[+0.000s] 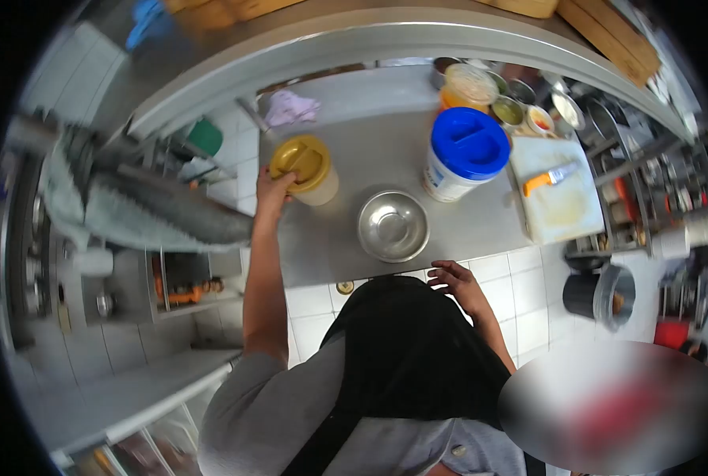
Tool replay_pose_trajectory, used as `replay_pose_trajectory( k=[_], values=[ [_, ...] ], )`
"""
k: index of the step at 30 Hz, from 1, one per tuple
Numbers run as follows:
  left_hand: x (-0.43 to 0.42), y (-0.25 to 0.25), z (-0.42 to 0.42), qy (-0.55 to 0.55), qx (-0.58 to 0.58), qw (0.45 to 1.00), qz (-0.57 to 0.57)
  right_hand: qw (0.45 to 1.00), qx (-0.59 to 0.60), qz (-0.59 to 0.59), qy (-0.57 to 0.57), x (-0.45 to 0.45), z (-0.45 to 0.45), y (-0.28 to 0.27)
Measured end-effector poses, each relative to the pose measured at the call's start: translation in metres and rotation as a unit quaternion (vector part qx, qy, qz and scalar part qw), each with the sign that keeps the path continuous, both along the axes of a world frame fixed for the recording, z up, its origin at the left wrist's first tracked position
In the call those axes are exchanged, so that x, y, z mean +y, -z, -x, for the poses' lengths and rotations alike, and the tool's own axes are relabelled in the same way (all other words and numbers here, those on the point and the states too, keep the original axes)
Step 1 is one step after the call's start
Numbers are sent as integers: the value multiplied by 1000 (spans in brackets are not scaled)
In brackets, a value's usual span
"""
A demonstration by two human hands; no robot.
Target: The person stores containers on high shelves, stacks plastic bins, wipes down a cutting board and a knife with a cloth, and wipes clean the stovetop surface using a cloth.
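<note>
Left hand (274,190) grasped a yellow-lidded translucent plastic tub (320,190) on a grey metal counter (362,151)

The counter spread out in front of the person, its near edge close to a black cloth apron (425,349). At its right side lay a white rectangular cutting board (564,218), with tan staining on its surface. Just left of the board stood a white plastic tub with a round blue lid (449,186).

The yellow-lidded tub was at the counter's left side, its lid on. Between the two tubs, nearer the person and apart from both, sat a round shiny metal bowl (395,226).

The left hand's fingers were closed on the rim of the yellow lid, the thumb lying over its top. The right hand (461,287) hung in the air by the counter's near edge, near the bowl, its fingers released, loosely bent and spread.

Toward the counter's far left corner lay a crumpled lilac cloth (292,108). On the board rested a slim orange-handled knife (550,179), its metal blade angled away to the right.
</note>
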State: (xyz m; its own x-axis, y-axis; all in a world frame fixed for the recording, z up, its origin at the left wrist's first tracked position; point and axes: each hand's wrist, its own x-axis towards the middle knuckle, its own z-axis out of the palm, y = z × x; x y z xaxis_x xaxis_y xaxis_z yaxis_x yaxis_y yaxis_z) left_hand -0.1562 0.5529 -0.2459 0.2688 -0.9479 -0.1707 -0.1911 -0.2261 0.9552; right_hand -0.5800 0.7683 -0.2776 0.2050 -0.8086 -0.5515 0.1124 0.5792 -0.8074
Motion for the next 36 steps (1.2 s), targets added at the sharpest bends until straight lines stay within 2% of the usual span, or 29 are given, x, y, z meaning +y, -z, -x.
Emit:
replay_pose_trajectory(
  k=[1,5,10,13,15,16,17,18,19,20,21,22,23,25,28,31,32,35,36],
  values=[
    [23,6,0,-50,54,997,17,1000,-6,6,-29,-3,-1,0],
    [94,14,8,-111,70,991,18,985,-23,28,-170,-21,-12,-12],
    [190,-21,24,-120,220,968,-4,954,-97,90,-267,-32,-43,-18],
    [260,-34,27,-86,318,944,-2,956,-266,71,-102,-23,-93,-13],
    [296,-61,50,-91,364,927,12,919,-377,-24,-112,-8,-125,-5],
    [310,-57,52,-43,357,933,16,892,-430,-68,-123,-7,-142,-3],
    [323,-71,69,-112,312,942,47,874,-456,-80,-146,-6,-148,0],
    [334,-89,68,-89,248,964,35,851,-485,-91,-177,-5,-152,3],
    [348,-76,56,-85,148,984,42,830,-508,-95,-212,-5,-159,-6],
    [357,-106,64,-101,101,990,16,809,-526,-101,-244,-1,-167,-20],
    [362,-122,69,-102,78,990,62,802,-529,-117,-250,8,-176,-35],
    [373,-111,71,-183,-94,973,107,799,-531,-131,-251,15,-184,-46],
    [381,-146,75,-177,-176,957,148,794,-530,-139,-264,20,-197,-53],
    [397,-182,74,-185,-377,890,175,789,-523,-158,-282,33,-222,-61],
    [418,-202,59,-149,-517,827,162,821,-455,-120,-324,46,-277,-66],
    [442,-194,3,-212,-519,793,239,780,-475,-134,-385,61,-343,-82],
    [449,-202,-19,-202,-557,758,273,732,-512,-166,-418,67,-363,-90],
    [477,-234,-73,-133,-577,746,306,636,-594,-340,-357,100,-421,-121],
    [484,-243,-95,-94,-580,738,333,679,-554,-253,-410,105,-442,-122]
  ],
)
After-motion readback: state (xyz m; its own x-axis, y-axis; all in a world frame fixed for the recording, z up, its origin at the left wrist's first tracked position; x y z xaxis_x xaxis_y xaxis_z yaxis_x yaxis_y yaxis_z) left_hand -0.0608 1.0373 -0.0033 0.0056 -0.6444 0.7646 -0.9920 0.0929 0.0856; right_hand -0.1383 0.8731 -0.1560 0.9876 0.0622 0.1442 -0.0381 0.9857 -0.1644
